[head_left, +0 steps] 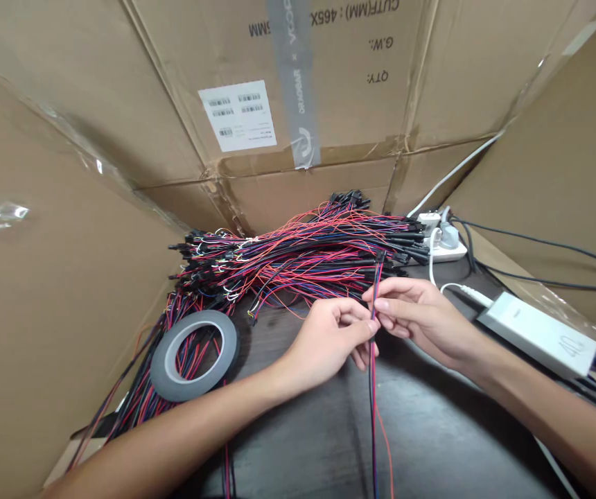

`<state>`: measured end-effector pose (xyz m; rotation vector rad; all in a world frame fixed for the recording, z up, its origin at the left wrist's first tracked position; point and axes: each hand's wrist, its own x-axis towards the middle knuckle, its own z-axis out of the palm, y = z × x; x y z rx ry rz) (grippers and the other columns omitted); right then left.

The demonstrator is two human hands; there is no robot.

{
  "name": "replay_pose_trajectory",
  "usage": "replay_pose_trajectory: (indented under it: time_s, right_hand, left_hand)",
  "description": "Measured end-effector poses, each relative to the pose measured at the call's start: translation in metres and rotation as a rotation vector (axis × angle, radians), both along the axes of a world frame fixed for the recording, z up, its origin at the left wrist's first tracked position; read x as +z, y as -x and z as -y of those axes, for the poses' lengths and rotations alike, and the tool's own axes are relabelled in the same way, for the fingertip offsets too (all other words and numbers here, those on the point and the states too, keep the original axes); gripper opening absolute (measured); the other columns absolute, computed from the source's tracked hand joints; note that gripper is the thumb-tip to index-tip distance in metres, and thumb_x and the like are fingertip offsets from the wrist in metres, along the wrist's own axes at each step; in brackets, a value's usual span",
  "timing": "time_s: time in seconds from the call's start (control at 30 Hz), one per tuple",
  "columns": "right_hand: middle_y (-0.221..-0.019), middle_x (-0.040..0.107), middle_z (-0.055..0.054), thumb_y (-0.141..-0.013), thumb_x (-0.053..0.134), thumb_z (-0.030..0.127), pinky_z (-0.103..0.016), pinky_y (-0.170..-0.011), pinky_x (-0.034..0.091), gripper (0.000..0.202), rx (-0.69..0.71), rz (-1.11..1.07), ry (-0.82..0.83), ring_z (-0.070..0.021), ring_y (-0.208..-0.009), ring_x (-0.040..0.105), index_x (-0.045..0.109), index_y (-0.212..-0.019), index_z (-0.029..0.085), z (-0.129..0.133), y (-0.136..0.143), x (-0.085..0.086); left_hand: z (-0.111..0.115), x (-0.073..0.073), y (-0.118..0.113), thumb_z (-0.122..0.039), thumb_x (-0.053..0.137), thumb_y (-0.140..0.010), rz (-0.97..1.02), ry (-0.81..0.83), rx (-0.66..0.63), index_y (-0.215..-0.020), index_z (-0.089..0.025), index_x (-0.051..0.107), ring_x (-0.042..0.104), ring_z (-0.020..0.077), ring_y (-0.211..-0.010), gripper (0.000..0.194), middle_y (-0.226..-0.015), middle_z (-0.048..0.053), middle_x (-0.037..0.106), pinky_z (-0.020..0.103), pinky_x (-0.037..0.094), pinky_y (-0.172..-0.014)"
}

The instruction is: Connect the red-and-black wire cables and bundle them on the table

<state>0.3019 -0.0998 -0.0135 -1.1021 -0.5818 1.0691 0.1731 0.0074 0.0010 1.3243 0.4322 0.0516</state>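
Note:
Between my two hands runs a thin wire harness (373, 395) of red, blue and black wires, with one orange wire hanging apart lower down. A small black connector tops it, pointing away from me. My left hand (332, 336) pinches the wires between thumb and fingers. Just above, my right hand (417, 312) closes its thumb and fingertips on the same wires, below the connector. Behind my hands lies a large pile of similar wire harnesses (298, 249) with black sleeves and connectors. A grey tape roll (229, 346) rests on more wires to the left.
Cardboard walls (350, 104) enclose the dark table (298, 430) at the back and both sides. At the right stand a white power strip (448, 253) with plugs and a white power box (540, 336). Cables (547, 242) cross the right side.

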Motion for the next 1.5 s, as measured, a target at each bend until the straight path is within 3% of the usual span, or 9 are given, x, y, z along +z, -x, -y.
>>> replay_pose_trajectory:
  time_s: [0.47, 0.67, 0.93, 1.3, 1.5]
  right_hand:
    - [-0.057, 0.058, 0.001, -0.065, 0.085, 0.022, -0.015, -0.036, 0.024, 0.019, -0.016, -0.022, -0.027, -0.0040, -0.043, 0.042, 0.072, -0.077, 0.014, -0.0003, -0.0002, -0.0008]
    - [-0.061, 0.059, 0.000, -0.066, 0.085, 0.023, -0.014, -0.037, 0.024, 0.021, -0.009, -0.012, -0.042, -0.0038, -0.044, 0.042, 0.069, -0.077, 0.014, 0.0003, -0.0006, -0.0003]
    - [-0.060, 0.059, 0.001, -0.072, 0.081, 0.023, -0.016, -0.038, 0.024, 0.018, 0.040, -0.015, -0.061, -0.0046, -0.046, 0.042, 0.068, -0.082, 0.015, 0.0019, -0.0018, -0.0011]
    - [-0.060, 0.060, -0.001, -0.072, 0.080, 0.025, -0.017, -0.039, 0.023, 0.019, 0.049, 0.001, -0.030, -0.0053, -0.046, 0.042, 0.066, -0.080, 0.014, 0.0027, -0.0015, 0.0007]
    - [-0.057, 0.057, 0.001, -0.070, 0.080, 0.026, -0.018, -0.039, 0.024, 0.019, 0.034, 0.014, -0.014, -0.0059, -0.045, 0.041, 0.066, -0.076, 0.014, 0.0017, -0.0005, 0.0016]
  left_hand:
    - [0.0006, -0.0007, 0.0005, -0.042, 0.075, -0.066, 0.003, -0.051, 0.014, -0.074, -0.012, 0.059, 0.057, 0.0087, -0.043, 0.035, -0.056, 0.001, 0.063, 0.020, 0.049, -0.044]
    - [0.0013, 0.0007, -0.0007, -0.031, 0.078, -0.063, 0.003, -0.045, 0.030, -0.071, -0.011, 0.060, 0.058, 0.0091, -0.045, 0.029, -0.057, 0.001, 0.063, 0.020, 0.050, -0.045]
    - [0.0002, -0.0015, 0.0002, -0.015, 0.065, -0.069, 0.021, -0.068, 0.001, -0.077, -0.011, 0.060, 0.059, 0.0089, -0.047, 0.010, -0.061, 0.001, 0.065, 0.020, 0.050, -0.046]
    - [0.0000, -0.0005, -0.0008, -0.017, 0.065, -0.069, 0.026, -0.052, -0.014, -0.077, -0.011, 0.059, 0.060, 0.0101, -0.051, 0.012, -0.062, 0.002, 0.064, 0.020, 0.051, -0.047]
    - [0.0010, 0.0000, 0.0001, -0.026, 0.068, -0.069, 0.029, -0.060, -0.019, -0.073, -0.011, 0.059, 0.060, 0.0101, -0.052, 0.018, -0.063, 0.002, 0.063, 0.021, 0.051, -0.047]
